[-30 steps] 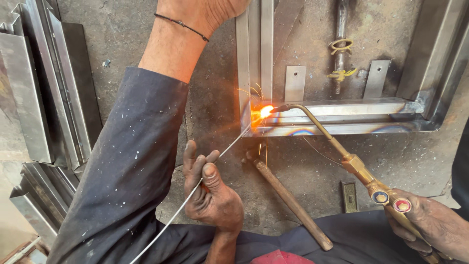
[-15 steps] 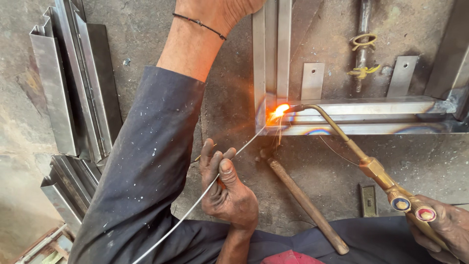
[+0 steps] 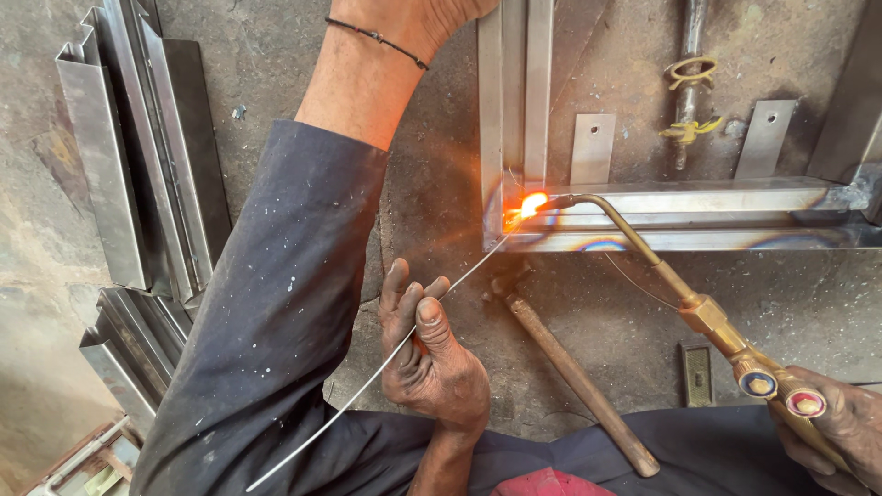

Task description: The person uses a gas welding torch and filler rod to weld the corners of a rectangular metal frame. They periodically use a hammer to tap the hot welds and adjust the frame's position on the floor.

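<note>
On the concrete floor [image 3: 432, 184], the left hand [image 3: 432, 358] pinches a filler rod [image 3: 367, 386]; the right hand [image 3: 841, 427] grips a brass torch [image 3: 698, 312].

A single head-worn camera looked steeply down from close above onto the concrete floor [image 3: 441, 184], facing forward past the person's raised knee, with both forearms entering from the bottom edge. No second view existed.

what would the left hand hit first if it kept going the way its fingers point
Probably the glowing corner joint of the steel frame: the left hand points up-right along its filler rod, bare floor between; depth uncertain.
</note>
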